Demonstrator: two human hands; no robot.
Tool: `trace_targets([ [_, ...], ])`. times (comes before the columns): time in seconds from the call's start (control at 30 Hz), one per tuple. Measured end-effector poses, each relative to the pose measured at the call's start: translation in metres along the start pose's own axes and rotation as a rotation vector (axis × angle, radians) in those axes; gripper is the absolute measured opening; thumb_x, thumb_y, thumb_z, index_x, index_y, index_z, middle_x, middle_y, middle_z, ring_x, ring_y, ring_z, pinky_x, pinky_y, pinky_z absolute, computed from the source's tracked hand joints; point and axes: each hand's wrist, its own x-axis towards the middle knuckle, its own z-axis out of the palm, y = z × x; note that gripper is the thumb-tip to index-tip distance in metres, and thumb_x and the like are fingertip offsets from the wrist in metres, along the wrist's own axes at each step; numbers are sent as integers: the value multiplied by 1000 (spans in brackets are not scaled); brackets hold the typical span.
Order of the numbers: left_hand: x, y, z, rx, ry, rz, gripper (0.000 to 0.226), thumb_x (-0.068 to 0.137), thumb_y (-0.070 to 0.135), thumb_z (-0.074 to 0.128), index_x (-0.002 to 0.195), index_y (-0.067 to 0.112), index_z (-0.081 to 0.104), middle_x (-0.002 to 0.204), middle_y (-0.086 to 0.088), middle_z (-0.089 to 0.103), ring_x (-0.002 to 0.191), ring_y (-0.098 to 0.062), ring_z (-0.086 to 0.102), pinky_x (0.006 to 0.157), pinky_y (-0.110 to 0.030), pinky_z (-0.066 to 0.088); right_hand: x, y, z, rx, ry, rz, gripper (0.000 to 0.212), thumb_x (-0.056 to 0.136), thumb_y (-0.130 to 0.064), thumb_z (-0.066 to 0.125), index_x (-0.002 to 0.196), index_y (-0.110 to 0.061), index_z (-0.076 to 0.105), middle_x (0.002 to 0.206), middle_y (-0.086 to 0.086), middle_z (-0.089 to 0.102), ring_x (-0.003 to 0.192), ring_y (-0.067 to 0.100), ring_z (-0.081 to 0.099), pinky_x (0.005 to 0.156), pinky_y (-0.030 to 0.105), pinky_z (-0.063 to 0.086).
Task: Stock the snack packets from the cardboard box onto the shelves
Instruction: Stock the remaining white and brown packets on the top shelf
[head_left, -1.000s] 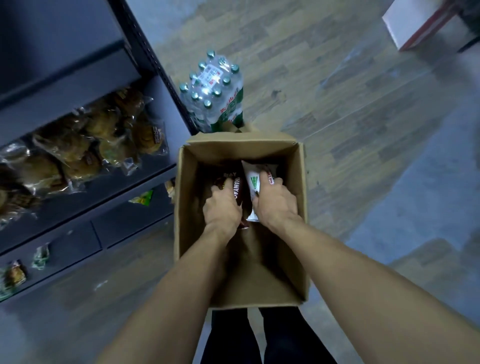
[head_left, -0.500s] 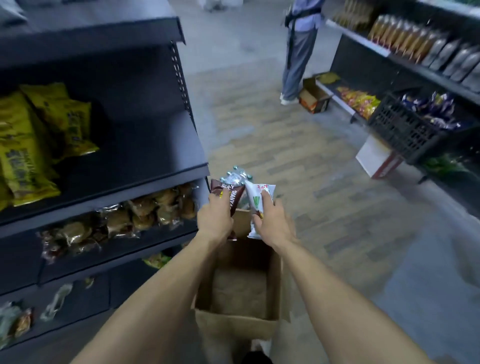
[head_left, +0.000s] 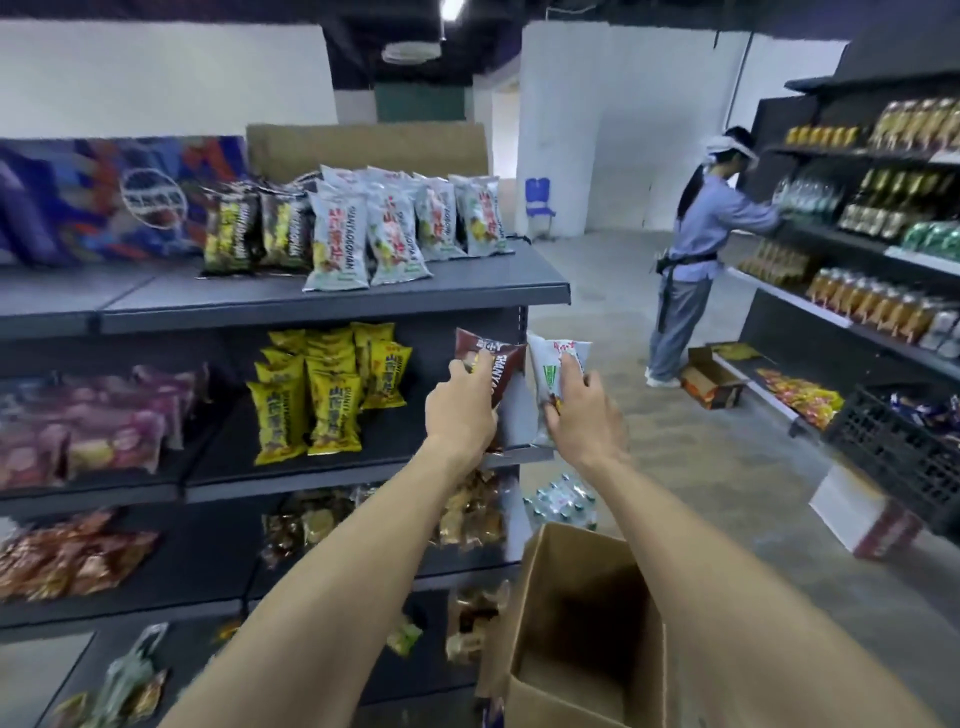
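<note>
My left hand (head_left: 460, 413) grips a dark brown snack packet (head_left: 493, 358), held up at the right end of the middle shelf (head_left: 363, 473). Beside it, my right hand (head_left: 584, 415) holds a white snack packet (head_left: 553, 364) with red and green print. The open cardboard box (head_left: 582, 623) sits on the floor below my arms, its inside dark. On the top shelf (head_left: 332, 299) stand matching white packets (head_left: 395, 228) and dark packets (head_left: 249, 234). Yellow packets (head_left: 317, 395) fill part of the middle shelf.
A person in blue (head_left: 696, 249) works at the opposite shelving (head_left: 857, 234) across the aisle, with an open box (head_left: 711, 376) at their feet. A pack of water bottles (head_left: 563, 501) lies by the shelf end. A black crate (head_left: 904, 441) juts out at right.
Both hands lifted the two packets out of the box and up to middle-shelf height. My view swung up from the box to the shelves and aisle.
</note>
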Motion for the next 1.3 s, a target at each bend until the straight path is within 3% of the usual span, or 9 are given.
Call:
trace_targets([
  [0.13, 4, -26, -39, 72, 72, -34, 69, 93, 34, 59, 150, 21, 21, 127, -15, 48, 91, -35, 66, 64, -35, 47, 12, -40, -18, 13, 51, -89, 52, 94, -32, 57, 138, -23, 30, 110, 14, 55, 94, 38, 60, 72, 41, 48],
  [0.27, 11, -51, -62, 97, 102, -82, 75, 93, 35, 60, 153, 22, 17, 133, -17, 47, 94, -34, 66, 70, -36, 51, 27, -74, -26, 24, 68, -132, 50, 96, -35, 53, 139, -23, 30, 112, 12, 54, 94, 36, 60, 68, 38, 44],
  [0.5, 44, -90, -94, 117, 134, -160, 75, 91, 30, 63, 153, 24, 19, 138, -17, 44, 101, -35, 64, 79, -39, 53, 67, -118, -28, 14, 81, -194, 48, 97, -37, 51, 139, -22, 32, 118, 14, 53, 101, 39, 59, 76, 43, 49],
  [0.7, 96, -133, -124, 120, 243, -240, 74, 90, 25, 66, 150, 23, 24, 133, -17, 49, 95, -34, 66, 72, -38, 53, 125, -149, -22, 75, 108, -290, 46, 98, -37, 50, 137, -23, 31, 123, 14, 53, 100, 37, 61, 75, 43, 50],
  [0.93, 133, -174, -132, 132, 311, -325, 74, 88, 25, 69, 150, 22, 28, 134, -18, 49, 103, -34, 64, 76, -38, 53, 174, -175, 1, 97, 109, -357, 49, 96, -38, 54, 136, -22, 31, 112, 16, 57, 91, 35, 62, 74, 44, 55],
  [1.1, 157, -206, -124, 138, 306, -349, 72, 87, 22, 70, 147, 23, 30, 134, -18, 49, 102, -33, 64, 73, -36, 53, 198, -199, 18, 95, 118, -391, 45, 97, -39, 54, 132, -21, 33, 115, 16, 56, 89, 33, 63, 67, 39, 51],
  [1.3, 193, -245, -115, 173, 304, -347, 72, 91, 17, 63, 151, 25, 25, 134, -16, 48, 98, -31, 65, 70, -34, 51, 223, -222, 37, 65, 156, -341, 52, 98, -41, 50, 141, -23, 28, 117, 16, 56, 93, 33, 63, 68, 40, 52],
])
